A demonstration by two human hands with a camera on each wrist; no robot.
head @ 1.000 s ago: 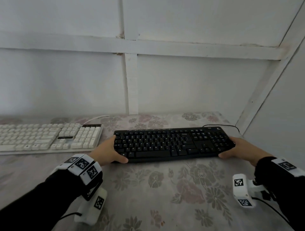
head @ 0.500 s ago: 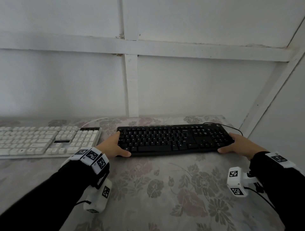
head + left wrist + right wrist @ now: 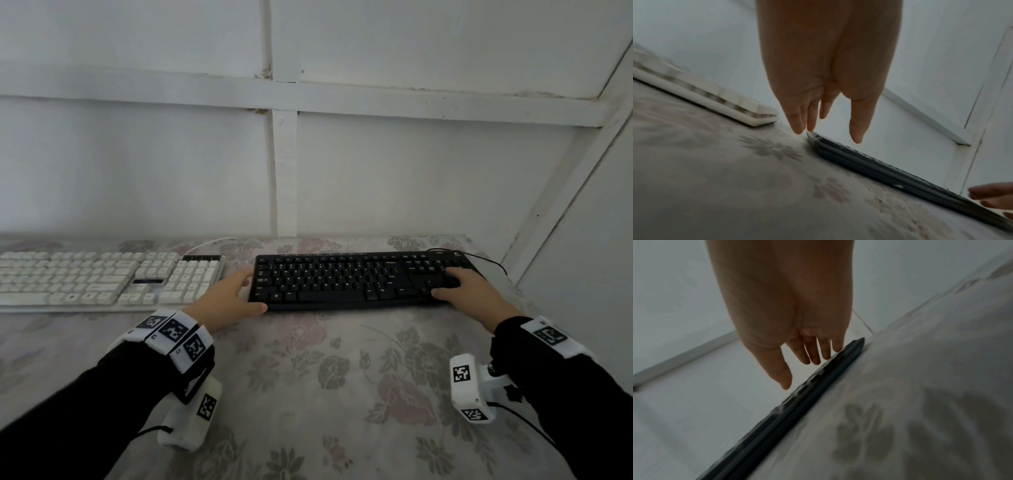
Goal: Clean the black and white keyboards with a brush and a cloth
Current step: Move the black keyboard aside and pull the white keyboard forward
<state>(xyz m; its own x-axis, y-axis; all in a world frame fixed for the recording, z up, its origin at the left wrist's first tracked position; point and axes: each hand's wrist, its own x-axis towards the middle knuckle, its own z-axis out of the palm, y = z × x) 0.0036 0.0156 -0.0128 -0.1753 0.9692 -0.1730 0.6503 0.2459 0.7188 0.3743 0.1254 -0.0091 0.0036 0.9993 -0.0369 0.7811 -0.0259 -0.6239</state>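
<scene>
The black keyboard lies flat on the flowered tablecloth, near the back wall. My left hand is at its left end, fingers straight, thumb by the front corner, gripping nothing. In the left wrist view the left hand hovers with its fingertips at the black keyboard's corner. My right hand lies relaxed over the number pad. The right wrist view shows the right hand just above the black keyboard. The white keyboard sits to the left. No brush or cloth is in view.
The flowered tablecloth covers the table toward me. A white panelled wall stands right behind both keyboards, and a side wall closes the right. A black cable and a white cable trail at the back.
The black keyboard has slid away from me toward the wall. Both hands have let go of its ends; the right one now lies over the number pad.
</scene>
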